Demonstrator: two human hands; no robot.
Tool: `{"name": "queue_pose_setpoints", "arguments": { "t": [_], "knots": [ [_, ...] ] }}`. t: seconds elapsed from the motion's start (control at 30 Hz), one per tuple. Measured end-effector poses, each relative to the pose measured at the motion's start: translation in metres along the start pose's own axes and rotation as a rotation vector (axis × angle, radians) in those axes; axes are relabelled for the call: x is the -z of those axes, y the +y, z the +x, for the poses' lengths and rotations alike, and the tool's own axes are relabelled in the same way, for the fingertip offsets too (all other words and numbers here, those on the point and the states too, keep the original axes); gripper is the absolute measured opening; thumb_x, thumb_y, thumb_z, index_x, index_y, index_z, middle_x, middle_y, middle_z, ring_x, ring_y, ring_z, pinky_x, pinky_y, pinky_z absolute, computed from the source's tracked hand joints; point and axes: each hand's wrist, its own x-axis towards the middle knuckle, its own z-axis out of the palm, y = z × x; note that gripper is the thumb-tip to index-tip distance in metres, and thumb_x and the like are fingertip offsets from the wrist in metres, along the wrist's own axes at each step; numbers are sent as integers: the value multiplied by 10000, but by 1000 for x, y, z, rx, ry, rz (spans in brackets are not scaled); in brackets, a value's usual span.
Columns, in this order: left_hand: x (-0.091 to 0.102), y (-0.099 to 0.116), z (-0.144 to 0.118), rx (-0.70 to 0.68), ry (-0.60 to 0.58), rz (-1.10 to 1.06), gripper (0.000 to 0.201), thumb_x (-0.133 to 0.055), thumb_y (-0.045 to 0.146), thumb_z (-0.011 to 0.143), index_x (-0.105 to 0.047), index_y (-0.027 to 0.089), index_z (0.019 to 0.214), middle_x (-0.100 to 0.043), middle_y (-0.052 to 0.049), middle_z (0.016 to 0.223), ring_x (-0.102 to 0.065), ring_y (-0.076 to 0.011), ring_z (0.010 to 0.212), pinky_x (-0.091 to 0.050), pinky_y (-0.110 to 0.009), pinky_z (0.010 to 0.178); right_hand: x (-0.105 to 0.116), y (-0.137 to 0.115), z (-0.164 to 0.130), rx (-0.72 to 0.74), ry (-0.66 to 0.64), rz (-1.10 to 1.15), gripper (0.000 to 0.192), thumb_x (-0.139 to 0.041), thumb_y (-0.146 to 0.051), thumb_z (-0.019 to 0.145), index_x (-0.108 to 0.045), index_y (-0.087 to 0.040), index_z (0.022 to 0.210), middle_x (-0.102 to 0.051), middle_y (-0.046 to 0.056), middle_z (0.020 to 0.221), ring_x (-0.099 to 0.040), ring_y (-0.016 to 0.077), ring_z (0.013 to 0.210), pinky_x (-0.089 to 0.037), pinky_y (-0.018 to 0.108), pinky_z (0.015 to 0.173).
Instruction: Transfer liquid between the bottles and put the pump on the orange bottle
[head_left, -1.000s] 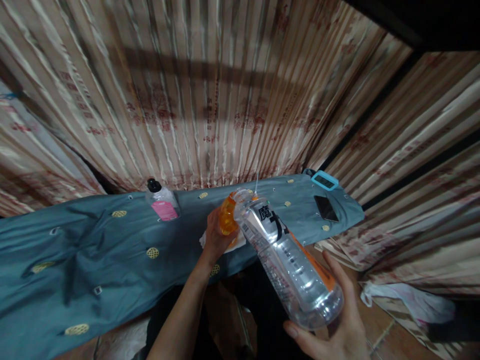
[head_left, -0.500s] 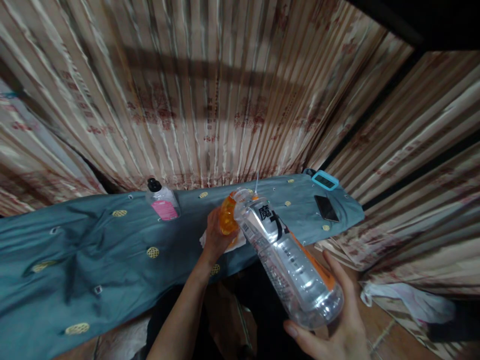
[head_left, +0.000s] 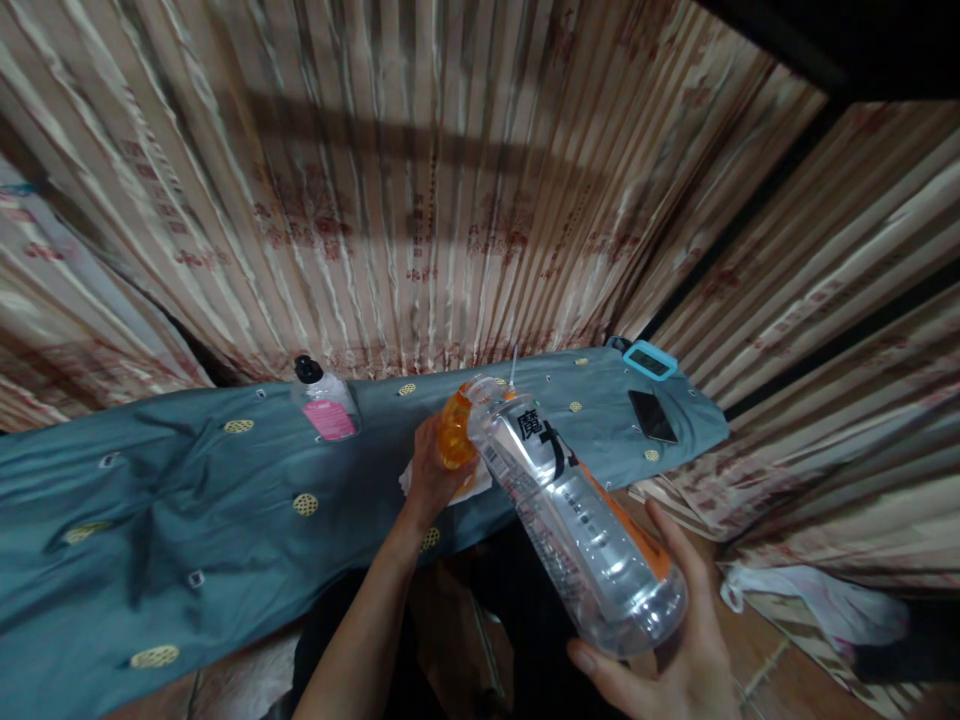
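Two-handed: left fingers (head_left: 429,452) grip the orange bottle (head_left: 454,430) by the surface's (head_left: 360,505) near edge; steady the clear bottle (head_left: 581,525) your right fingers (head_left: 611,682) hold.

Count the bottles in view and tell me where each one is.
3: an orange bottle in the left hand, a clear bottle tilted in the right hand, and a pink-labelled bottle on the cloth. Another might be hidden behind the clear bottle.

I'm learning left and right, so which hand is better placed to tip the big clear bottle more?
Probably the right: the right hand holds the clear bottle at its base end, while the left hand grips the orange container.
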Motion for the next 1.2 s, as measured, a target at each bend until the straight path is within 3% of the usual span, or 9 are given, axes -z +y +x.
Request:
{"name": "queue_pose_setpoints", "arguments": {
  "t": [0.2,0.67,0.97,1.2],
  "knots": [
    [1,4,3,-34,19,-7,661,-756,298,712,-472,224,1304,-663,-87,1185,-653,-271,1114,-540,-442,985,0,-2,-1,-37,-28,-7,1059,-753,-618,653,-300,-202,1516,-551,153,1381,-492,396,1335,-453,500,1013],
    [3,6,4,-5,-5,3,665,-753,300,708,-474,226,1307,-658,-84,1199,-645,-272,1133,-531,-434,989,2,2,1,22,-13,-27,1044,-766,-597,641,-338,-178,1496,-499,173,1440,-483,406,1338,-491,478,951],
    [4,10,6,-18,-6,4,629,-746,304,718,-485,226,1285,-671,-84,1188,-651,-275,1129,-534,-441,994,2,1,2,36,-24,-18,1051,-781,-594,645,-334,-175,1499,-564,155,1368,-509,387,1318,-499,452,945],
    [6,13,8,9,-35,-6,594,-744,289,725,-510,242,1269,-674,-67,1181,-647,-263,1121,-526,-435,1003,0,-4,1,-26,-21,14,1065,-772,-617,639,-320,-185,1501,-457,163,1489,-468,397,1354,-455,478,1013]
  ]
}}
